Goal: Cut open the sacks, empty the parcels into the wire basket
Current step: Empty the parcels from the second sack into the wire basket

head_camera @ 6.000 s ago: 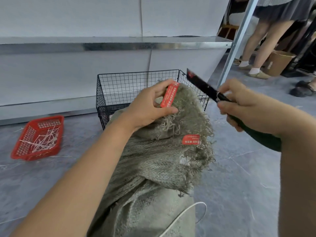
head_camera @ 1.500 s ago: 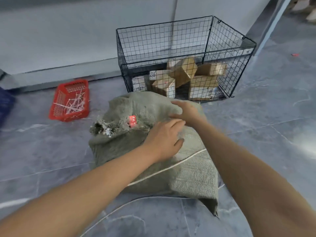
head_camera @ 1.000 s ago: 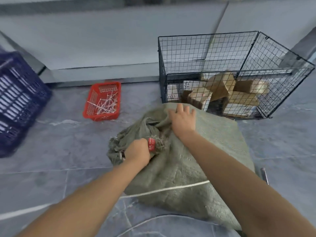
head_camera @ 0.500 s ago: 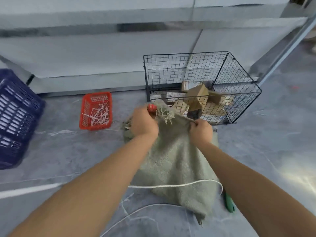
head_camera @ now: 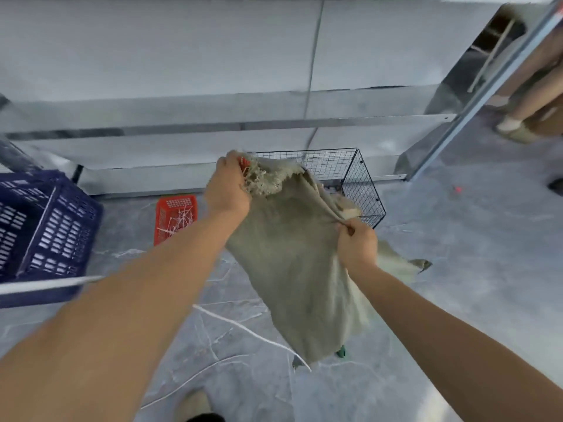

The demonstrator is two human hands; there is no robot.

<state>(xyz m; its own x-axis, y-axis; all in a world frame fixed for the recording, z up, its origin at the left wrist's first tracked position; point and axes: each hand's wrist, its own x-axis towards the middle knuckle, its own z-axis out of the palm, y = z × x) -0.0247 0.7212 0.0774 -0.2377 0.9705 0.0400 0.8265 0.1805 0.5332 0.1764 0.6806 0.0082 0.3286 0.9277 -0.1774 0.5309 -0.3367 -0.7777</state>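
Observation:
A limp grey-green woven sack (head_camera: 298, 269) hangs in the air in front of the black wire basket (head_camera: 362, 178). My left hand (head_camera: 227, 187) grips its frayed top edge by the red tag, high up. My right hand (head_camera: 356, 242) pinches a fold of the sack's right edge, lower down. The sack hides most of the basket; only a bit of a cardboard parcel (head_camera: 350, 212) shows behind it. A green knife handle (head_camera: 341, 351) lies on the floor under the sack's bottom corner.
A small red basket (head_camera: 175, 216) of white cut ties sits left of the wire basket. A dark blue crate (head_camera: 45, 226) stands at the far left. White cord (head_camera: 243, 328) trails over the grey floor. A metal shelf runs behind; a person's feet (head_camera: 515, 129) show at the upper right.
The knife has been put down and parcels lie in the basket. Over the last second both hands have lifted the sack off the floor, and it now hangs limp and raised.

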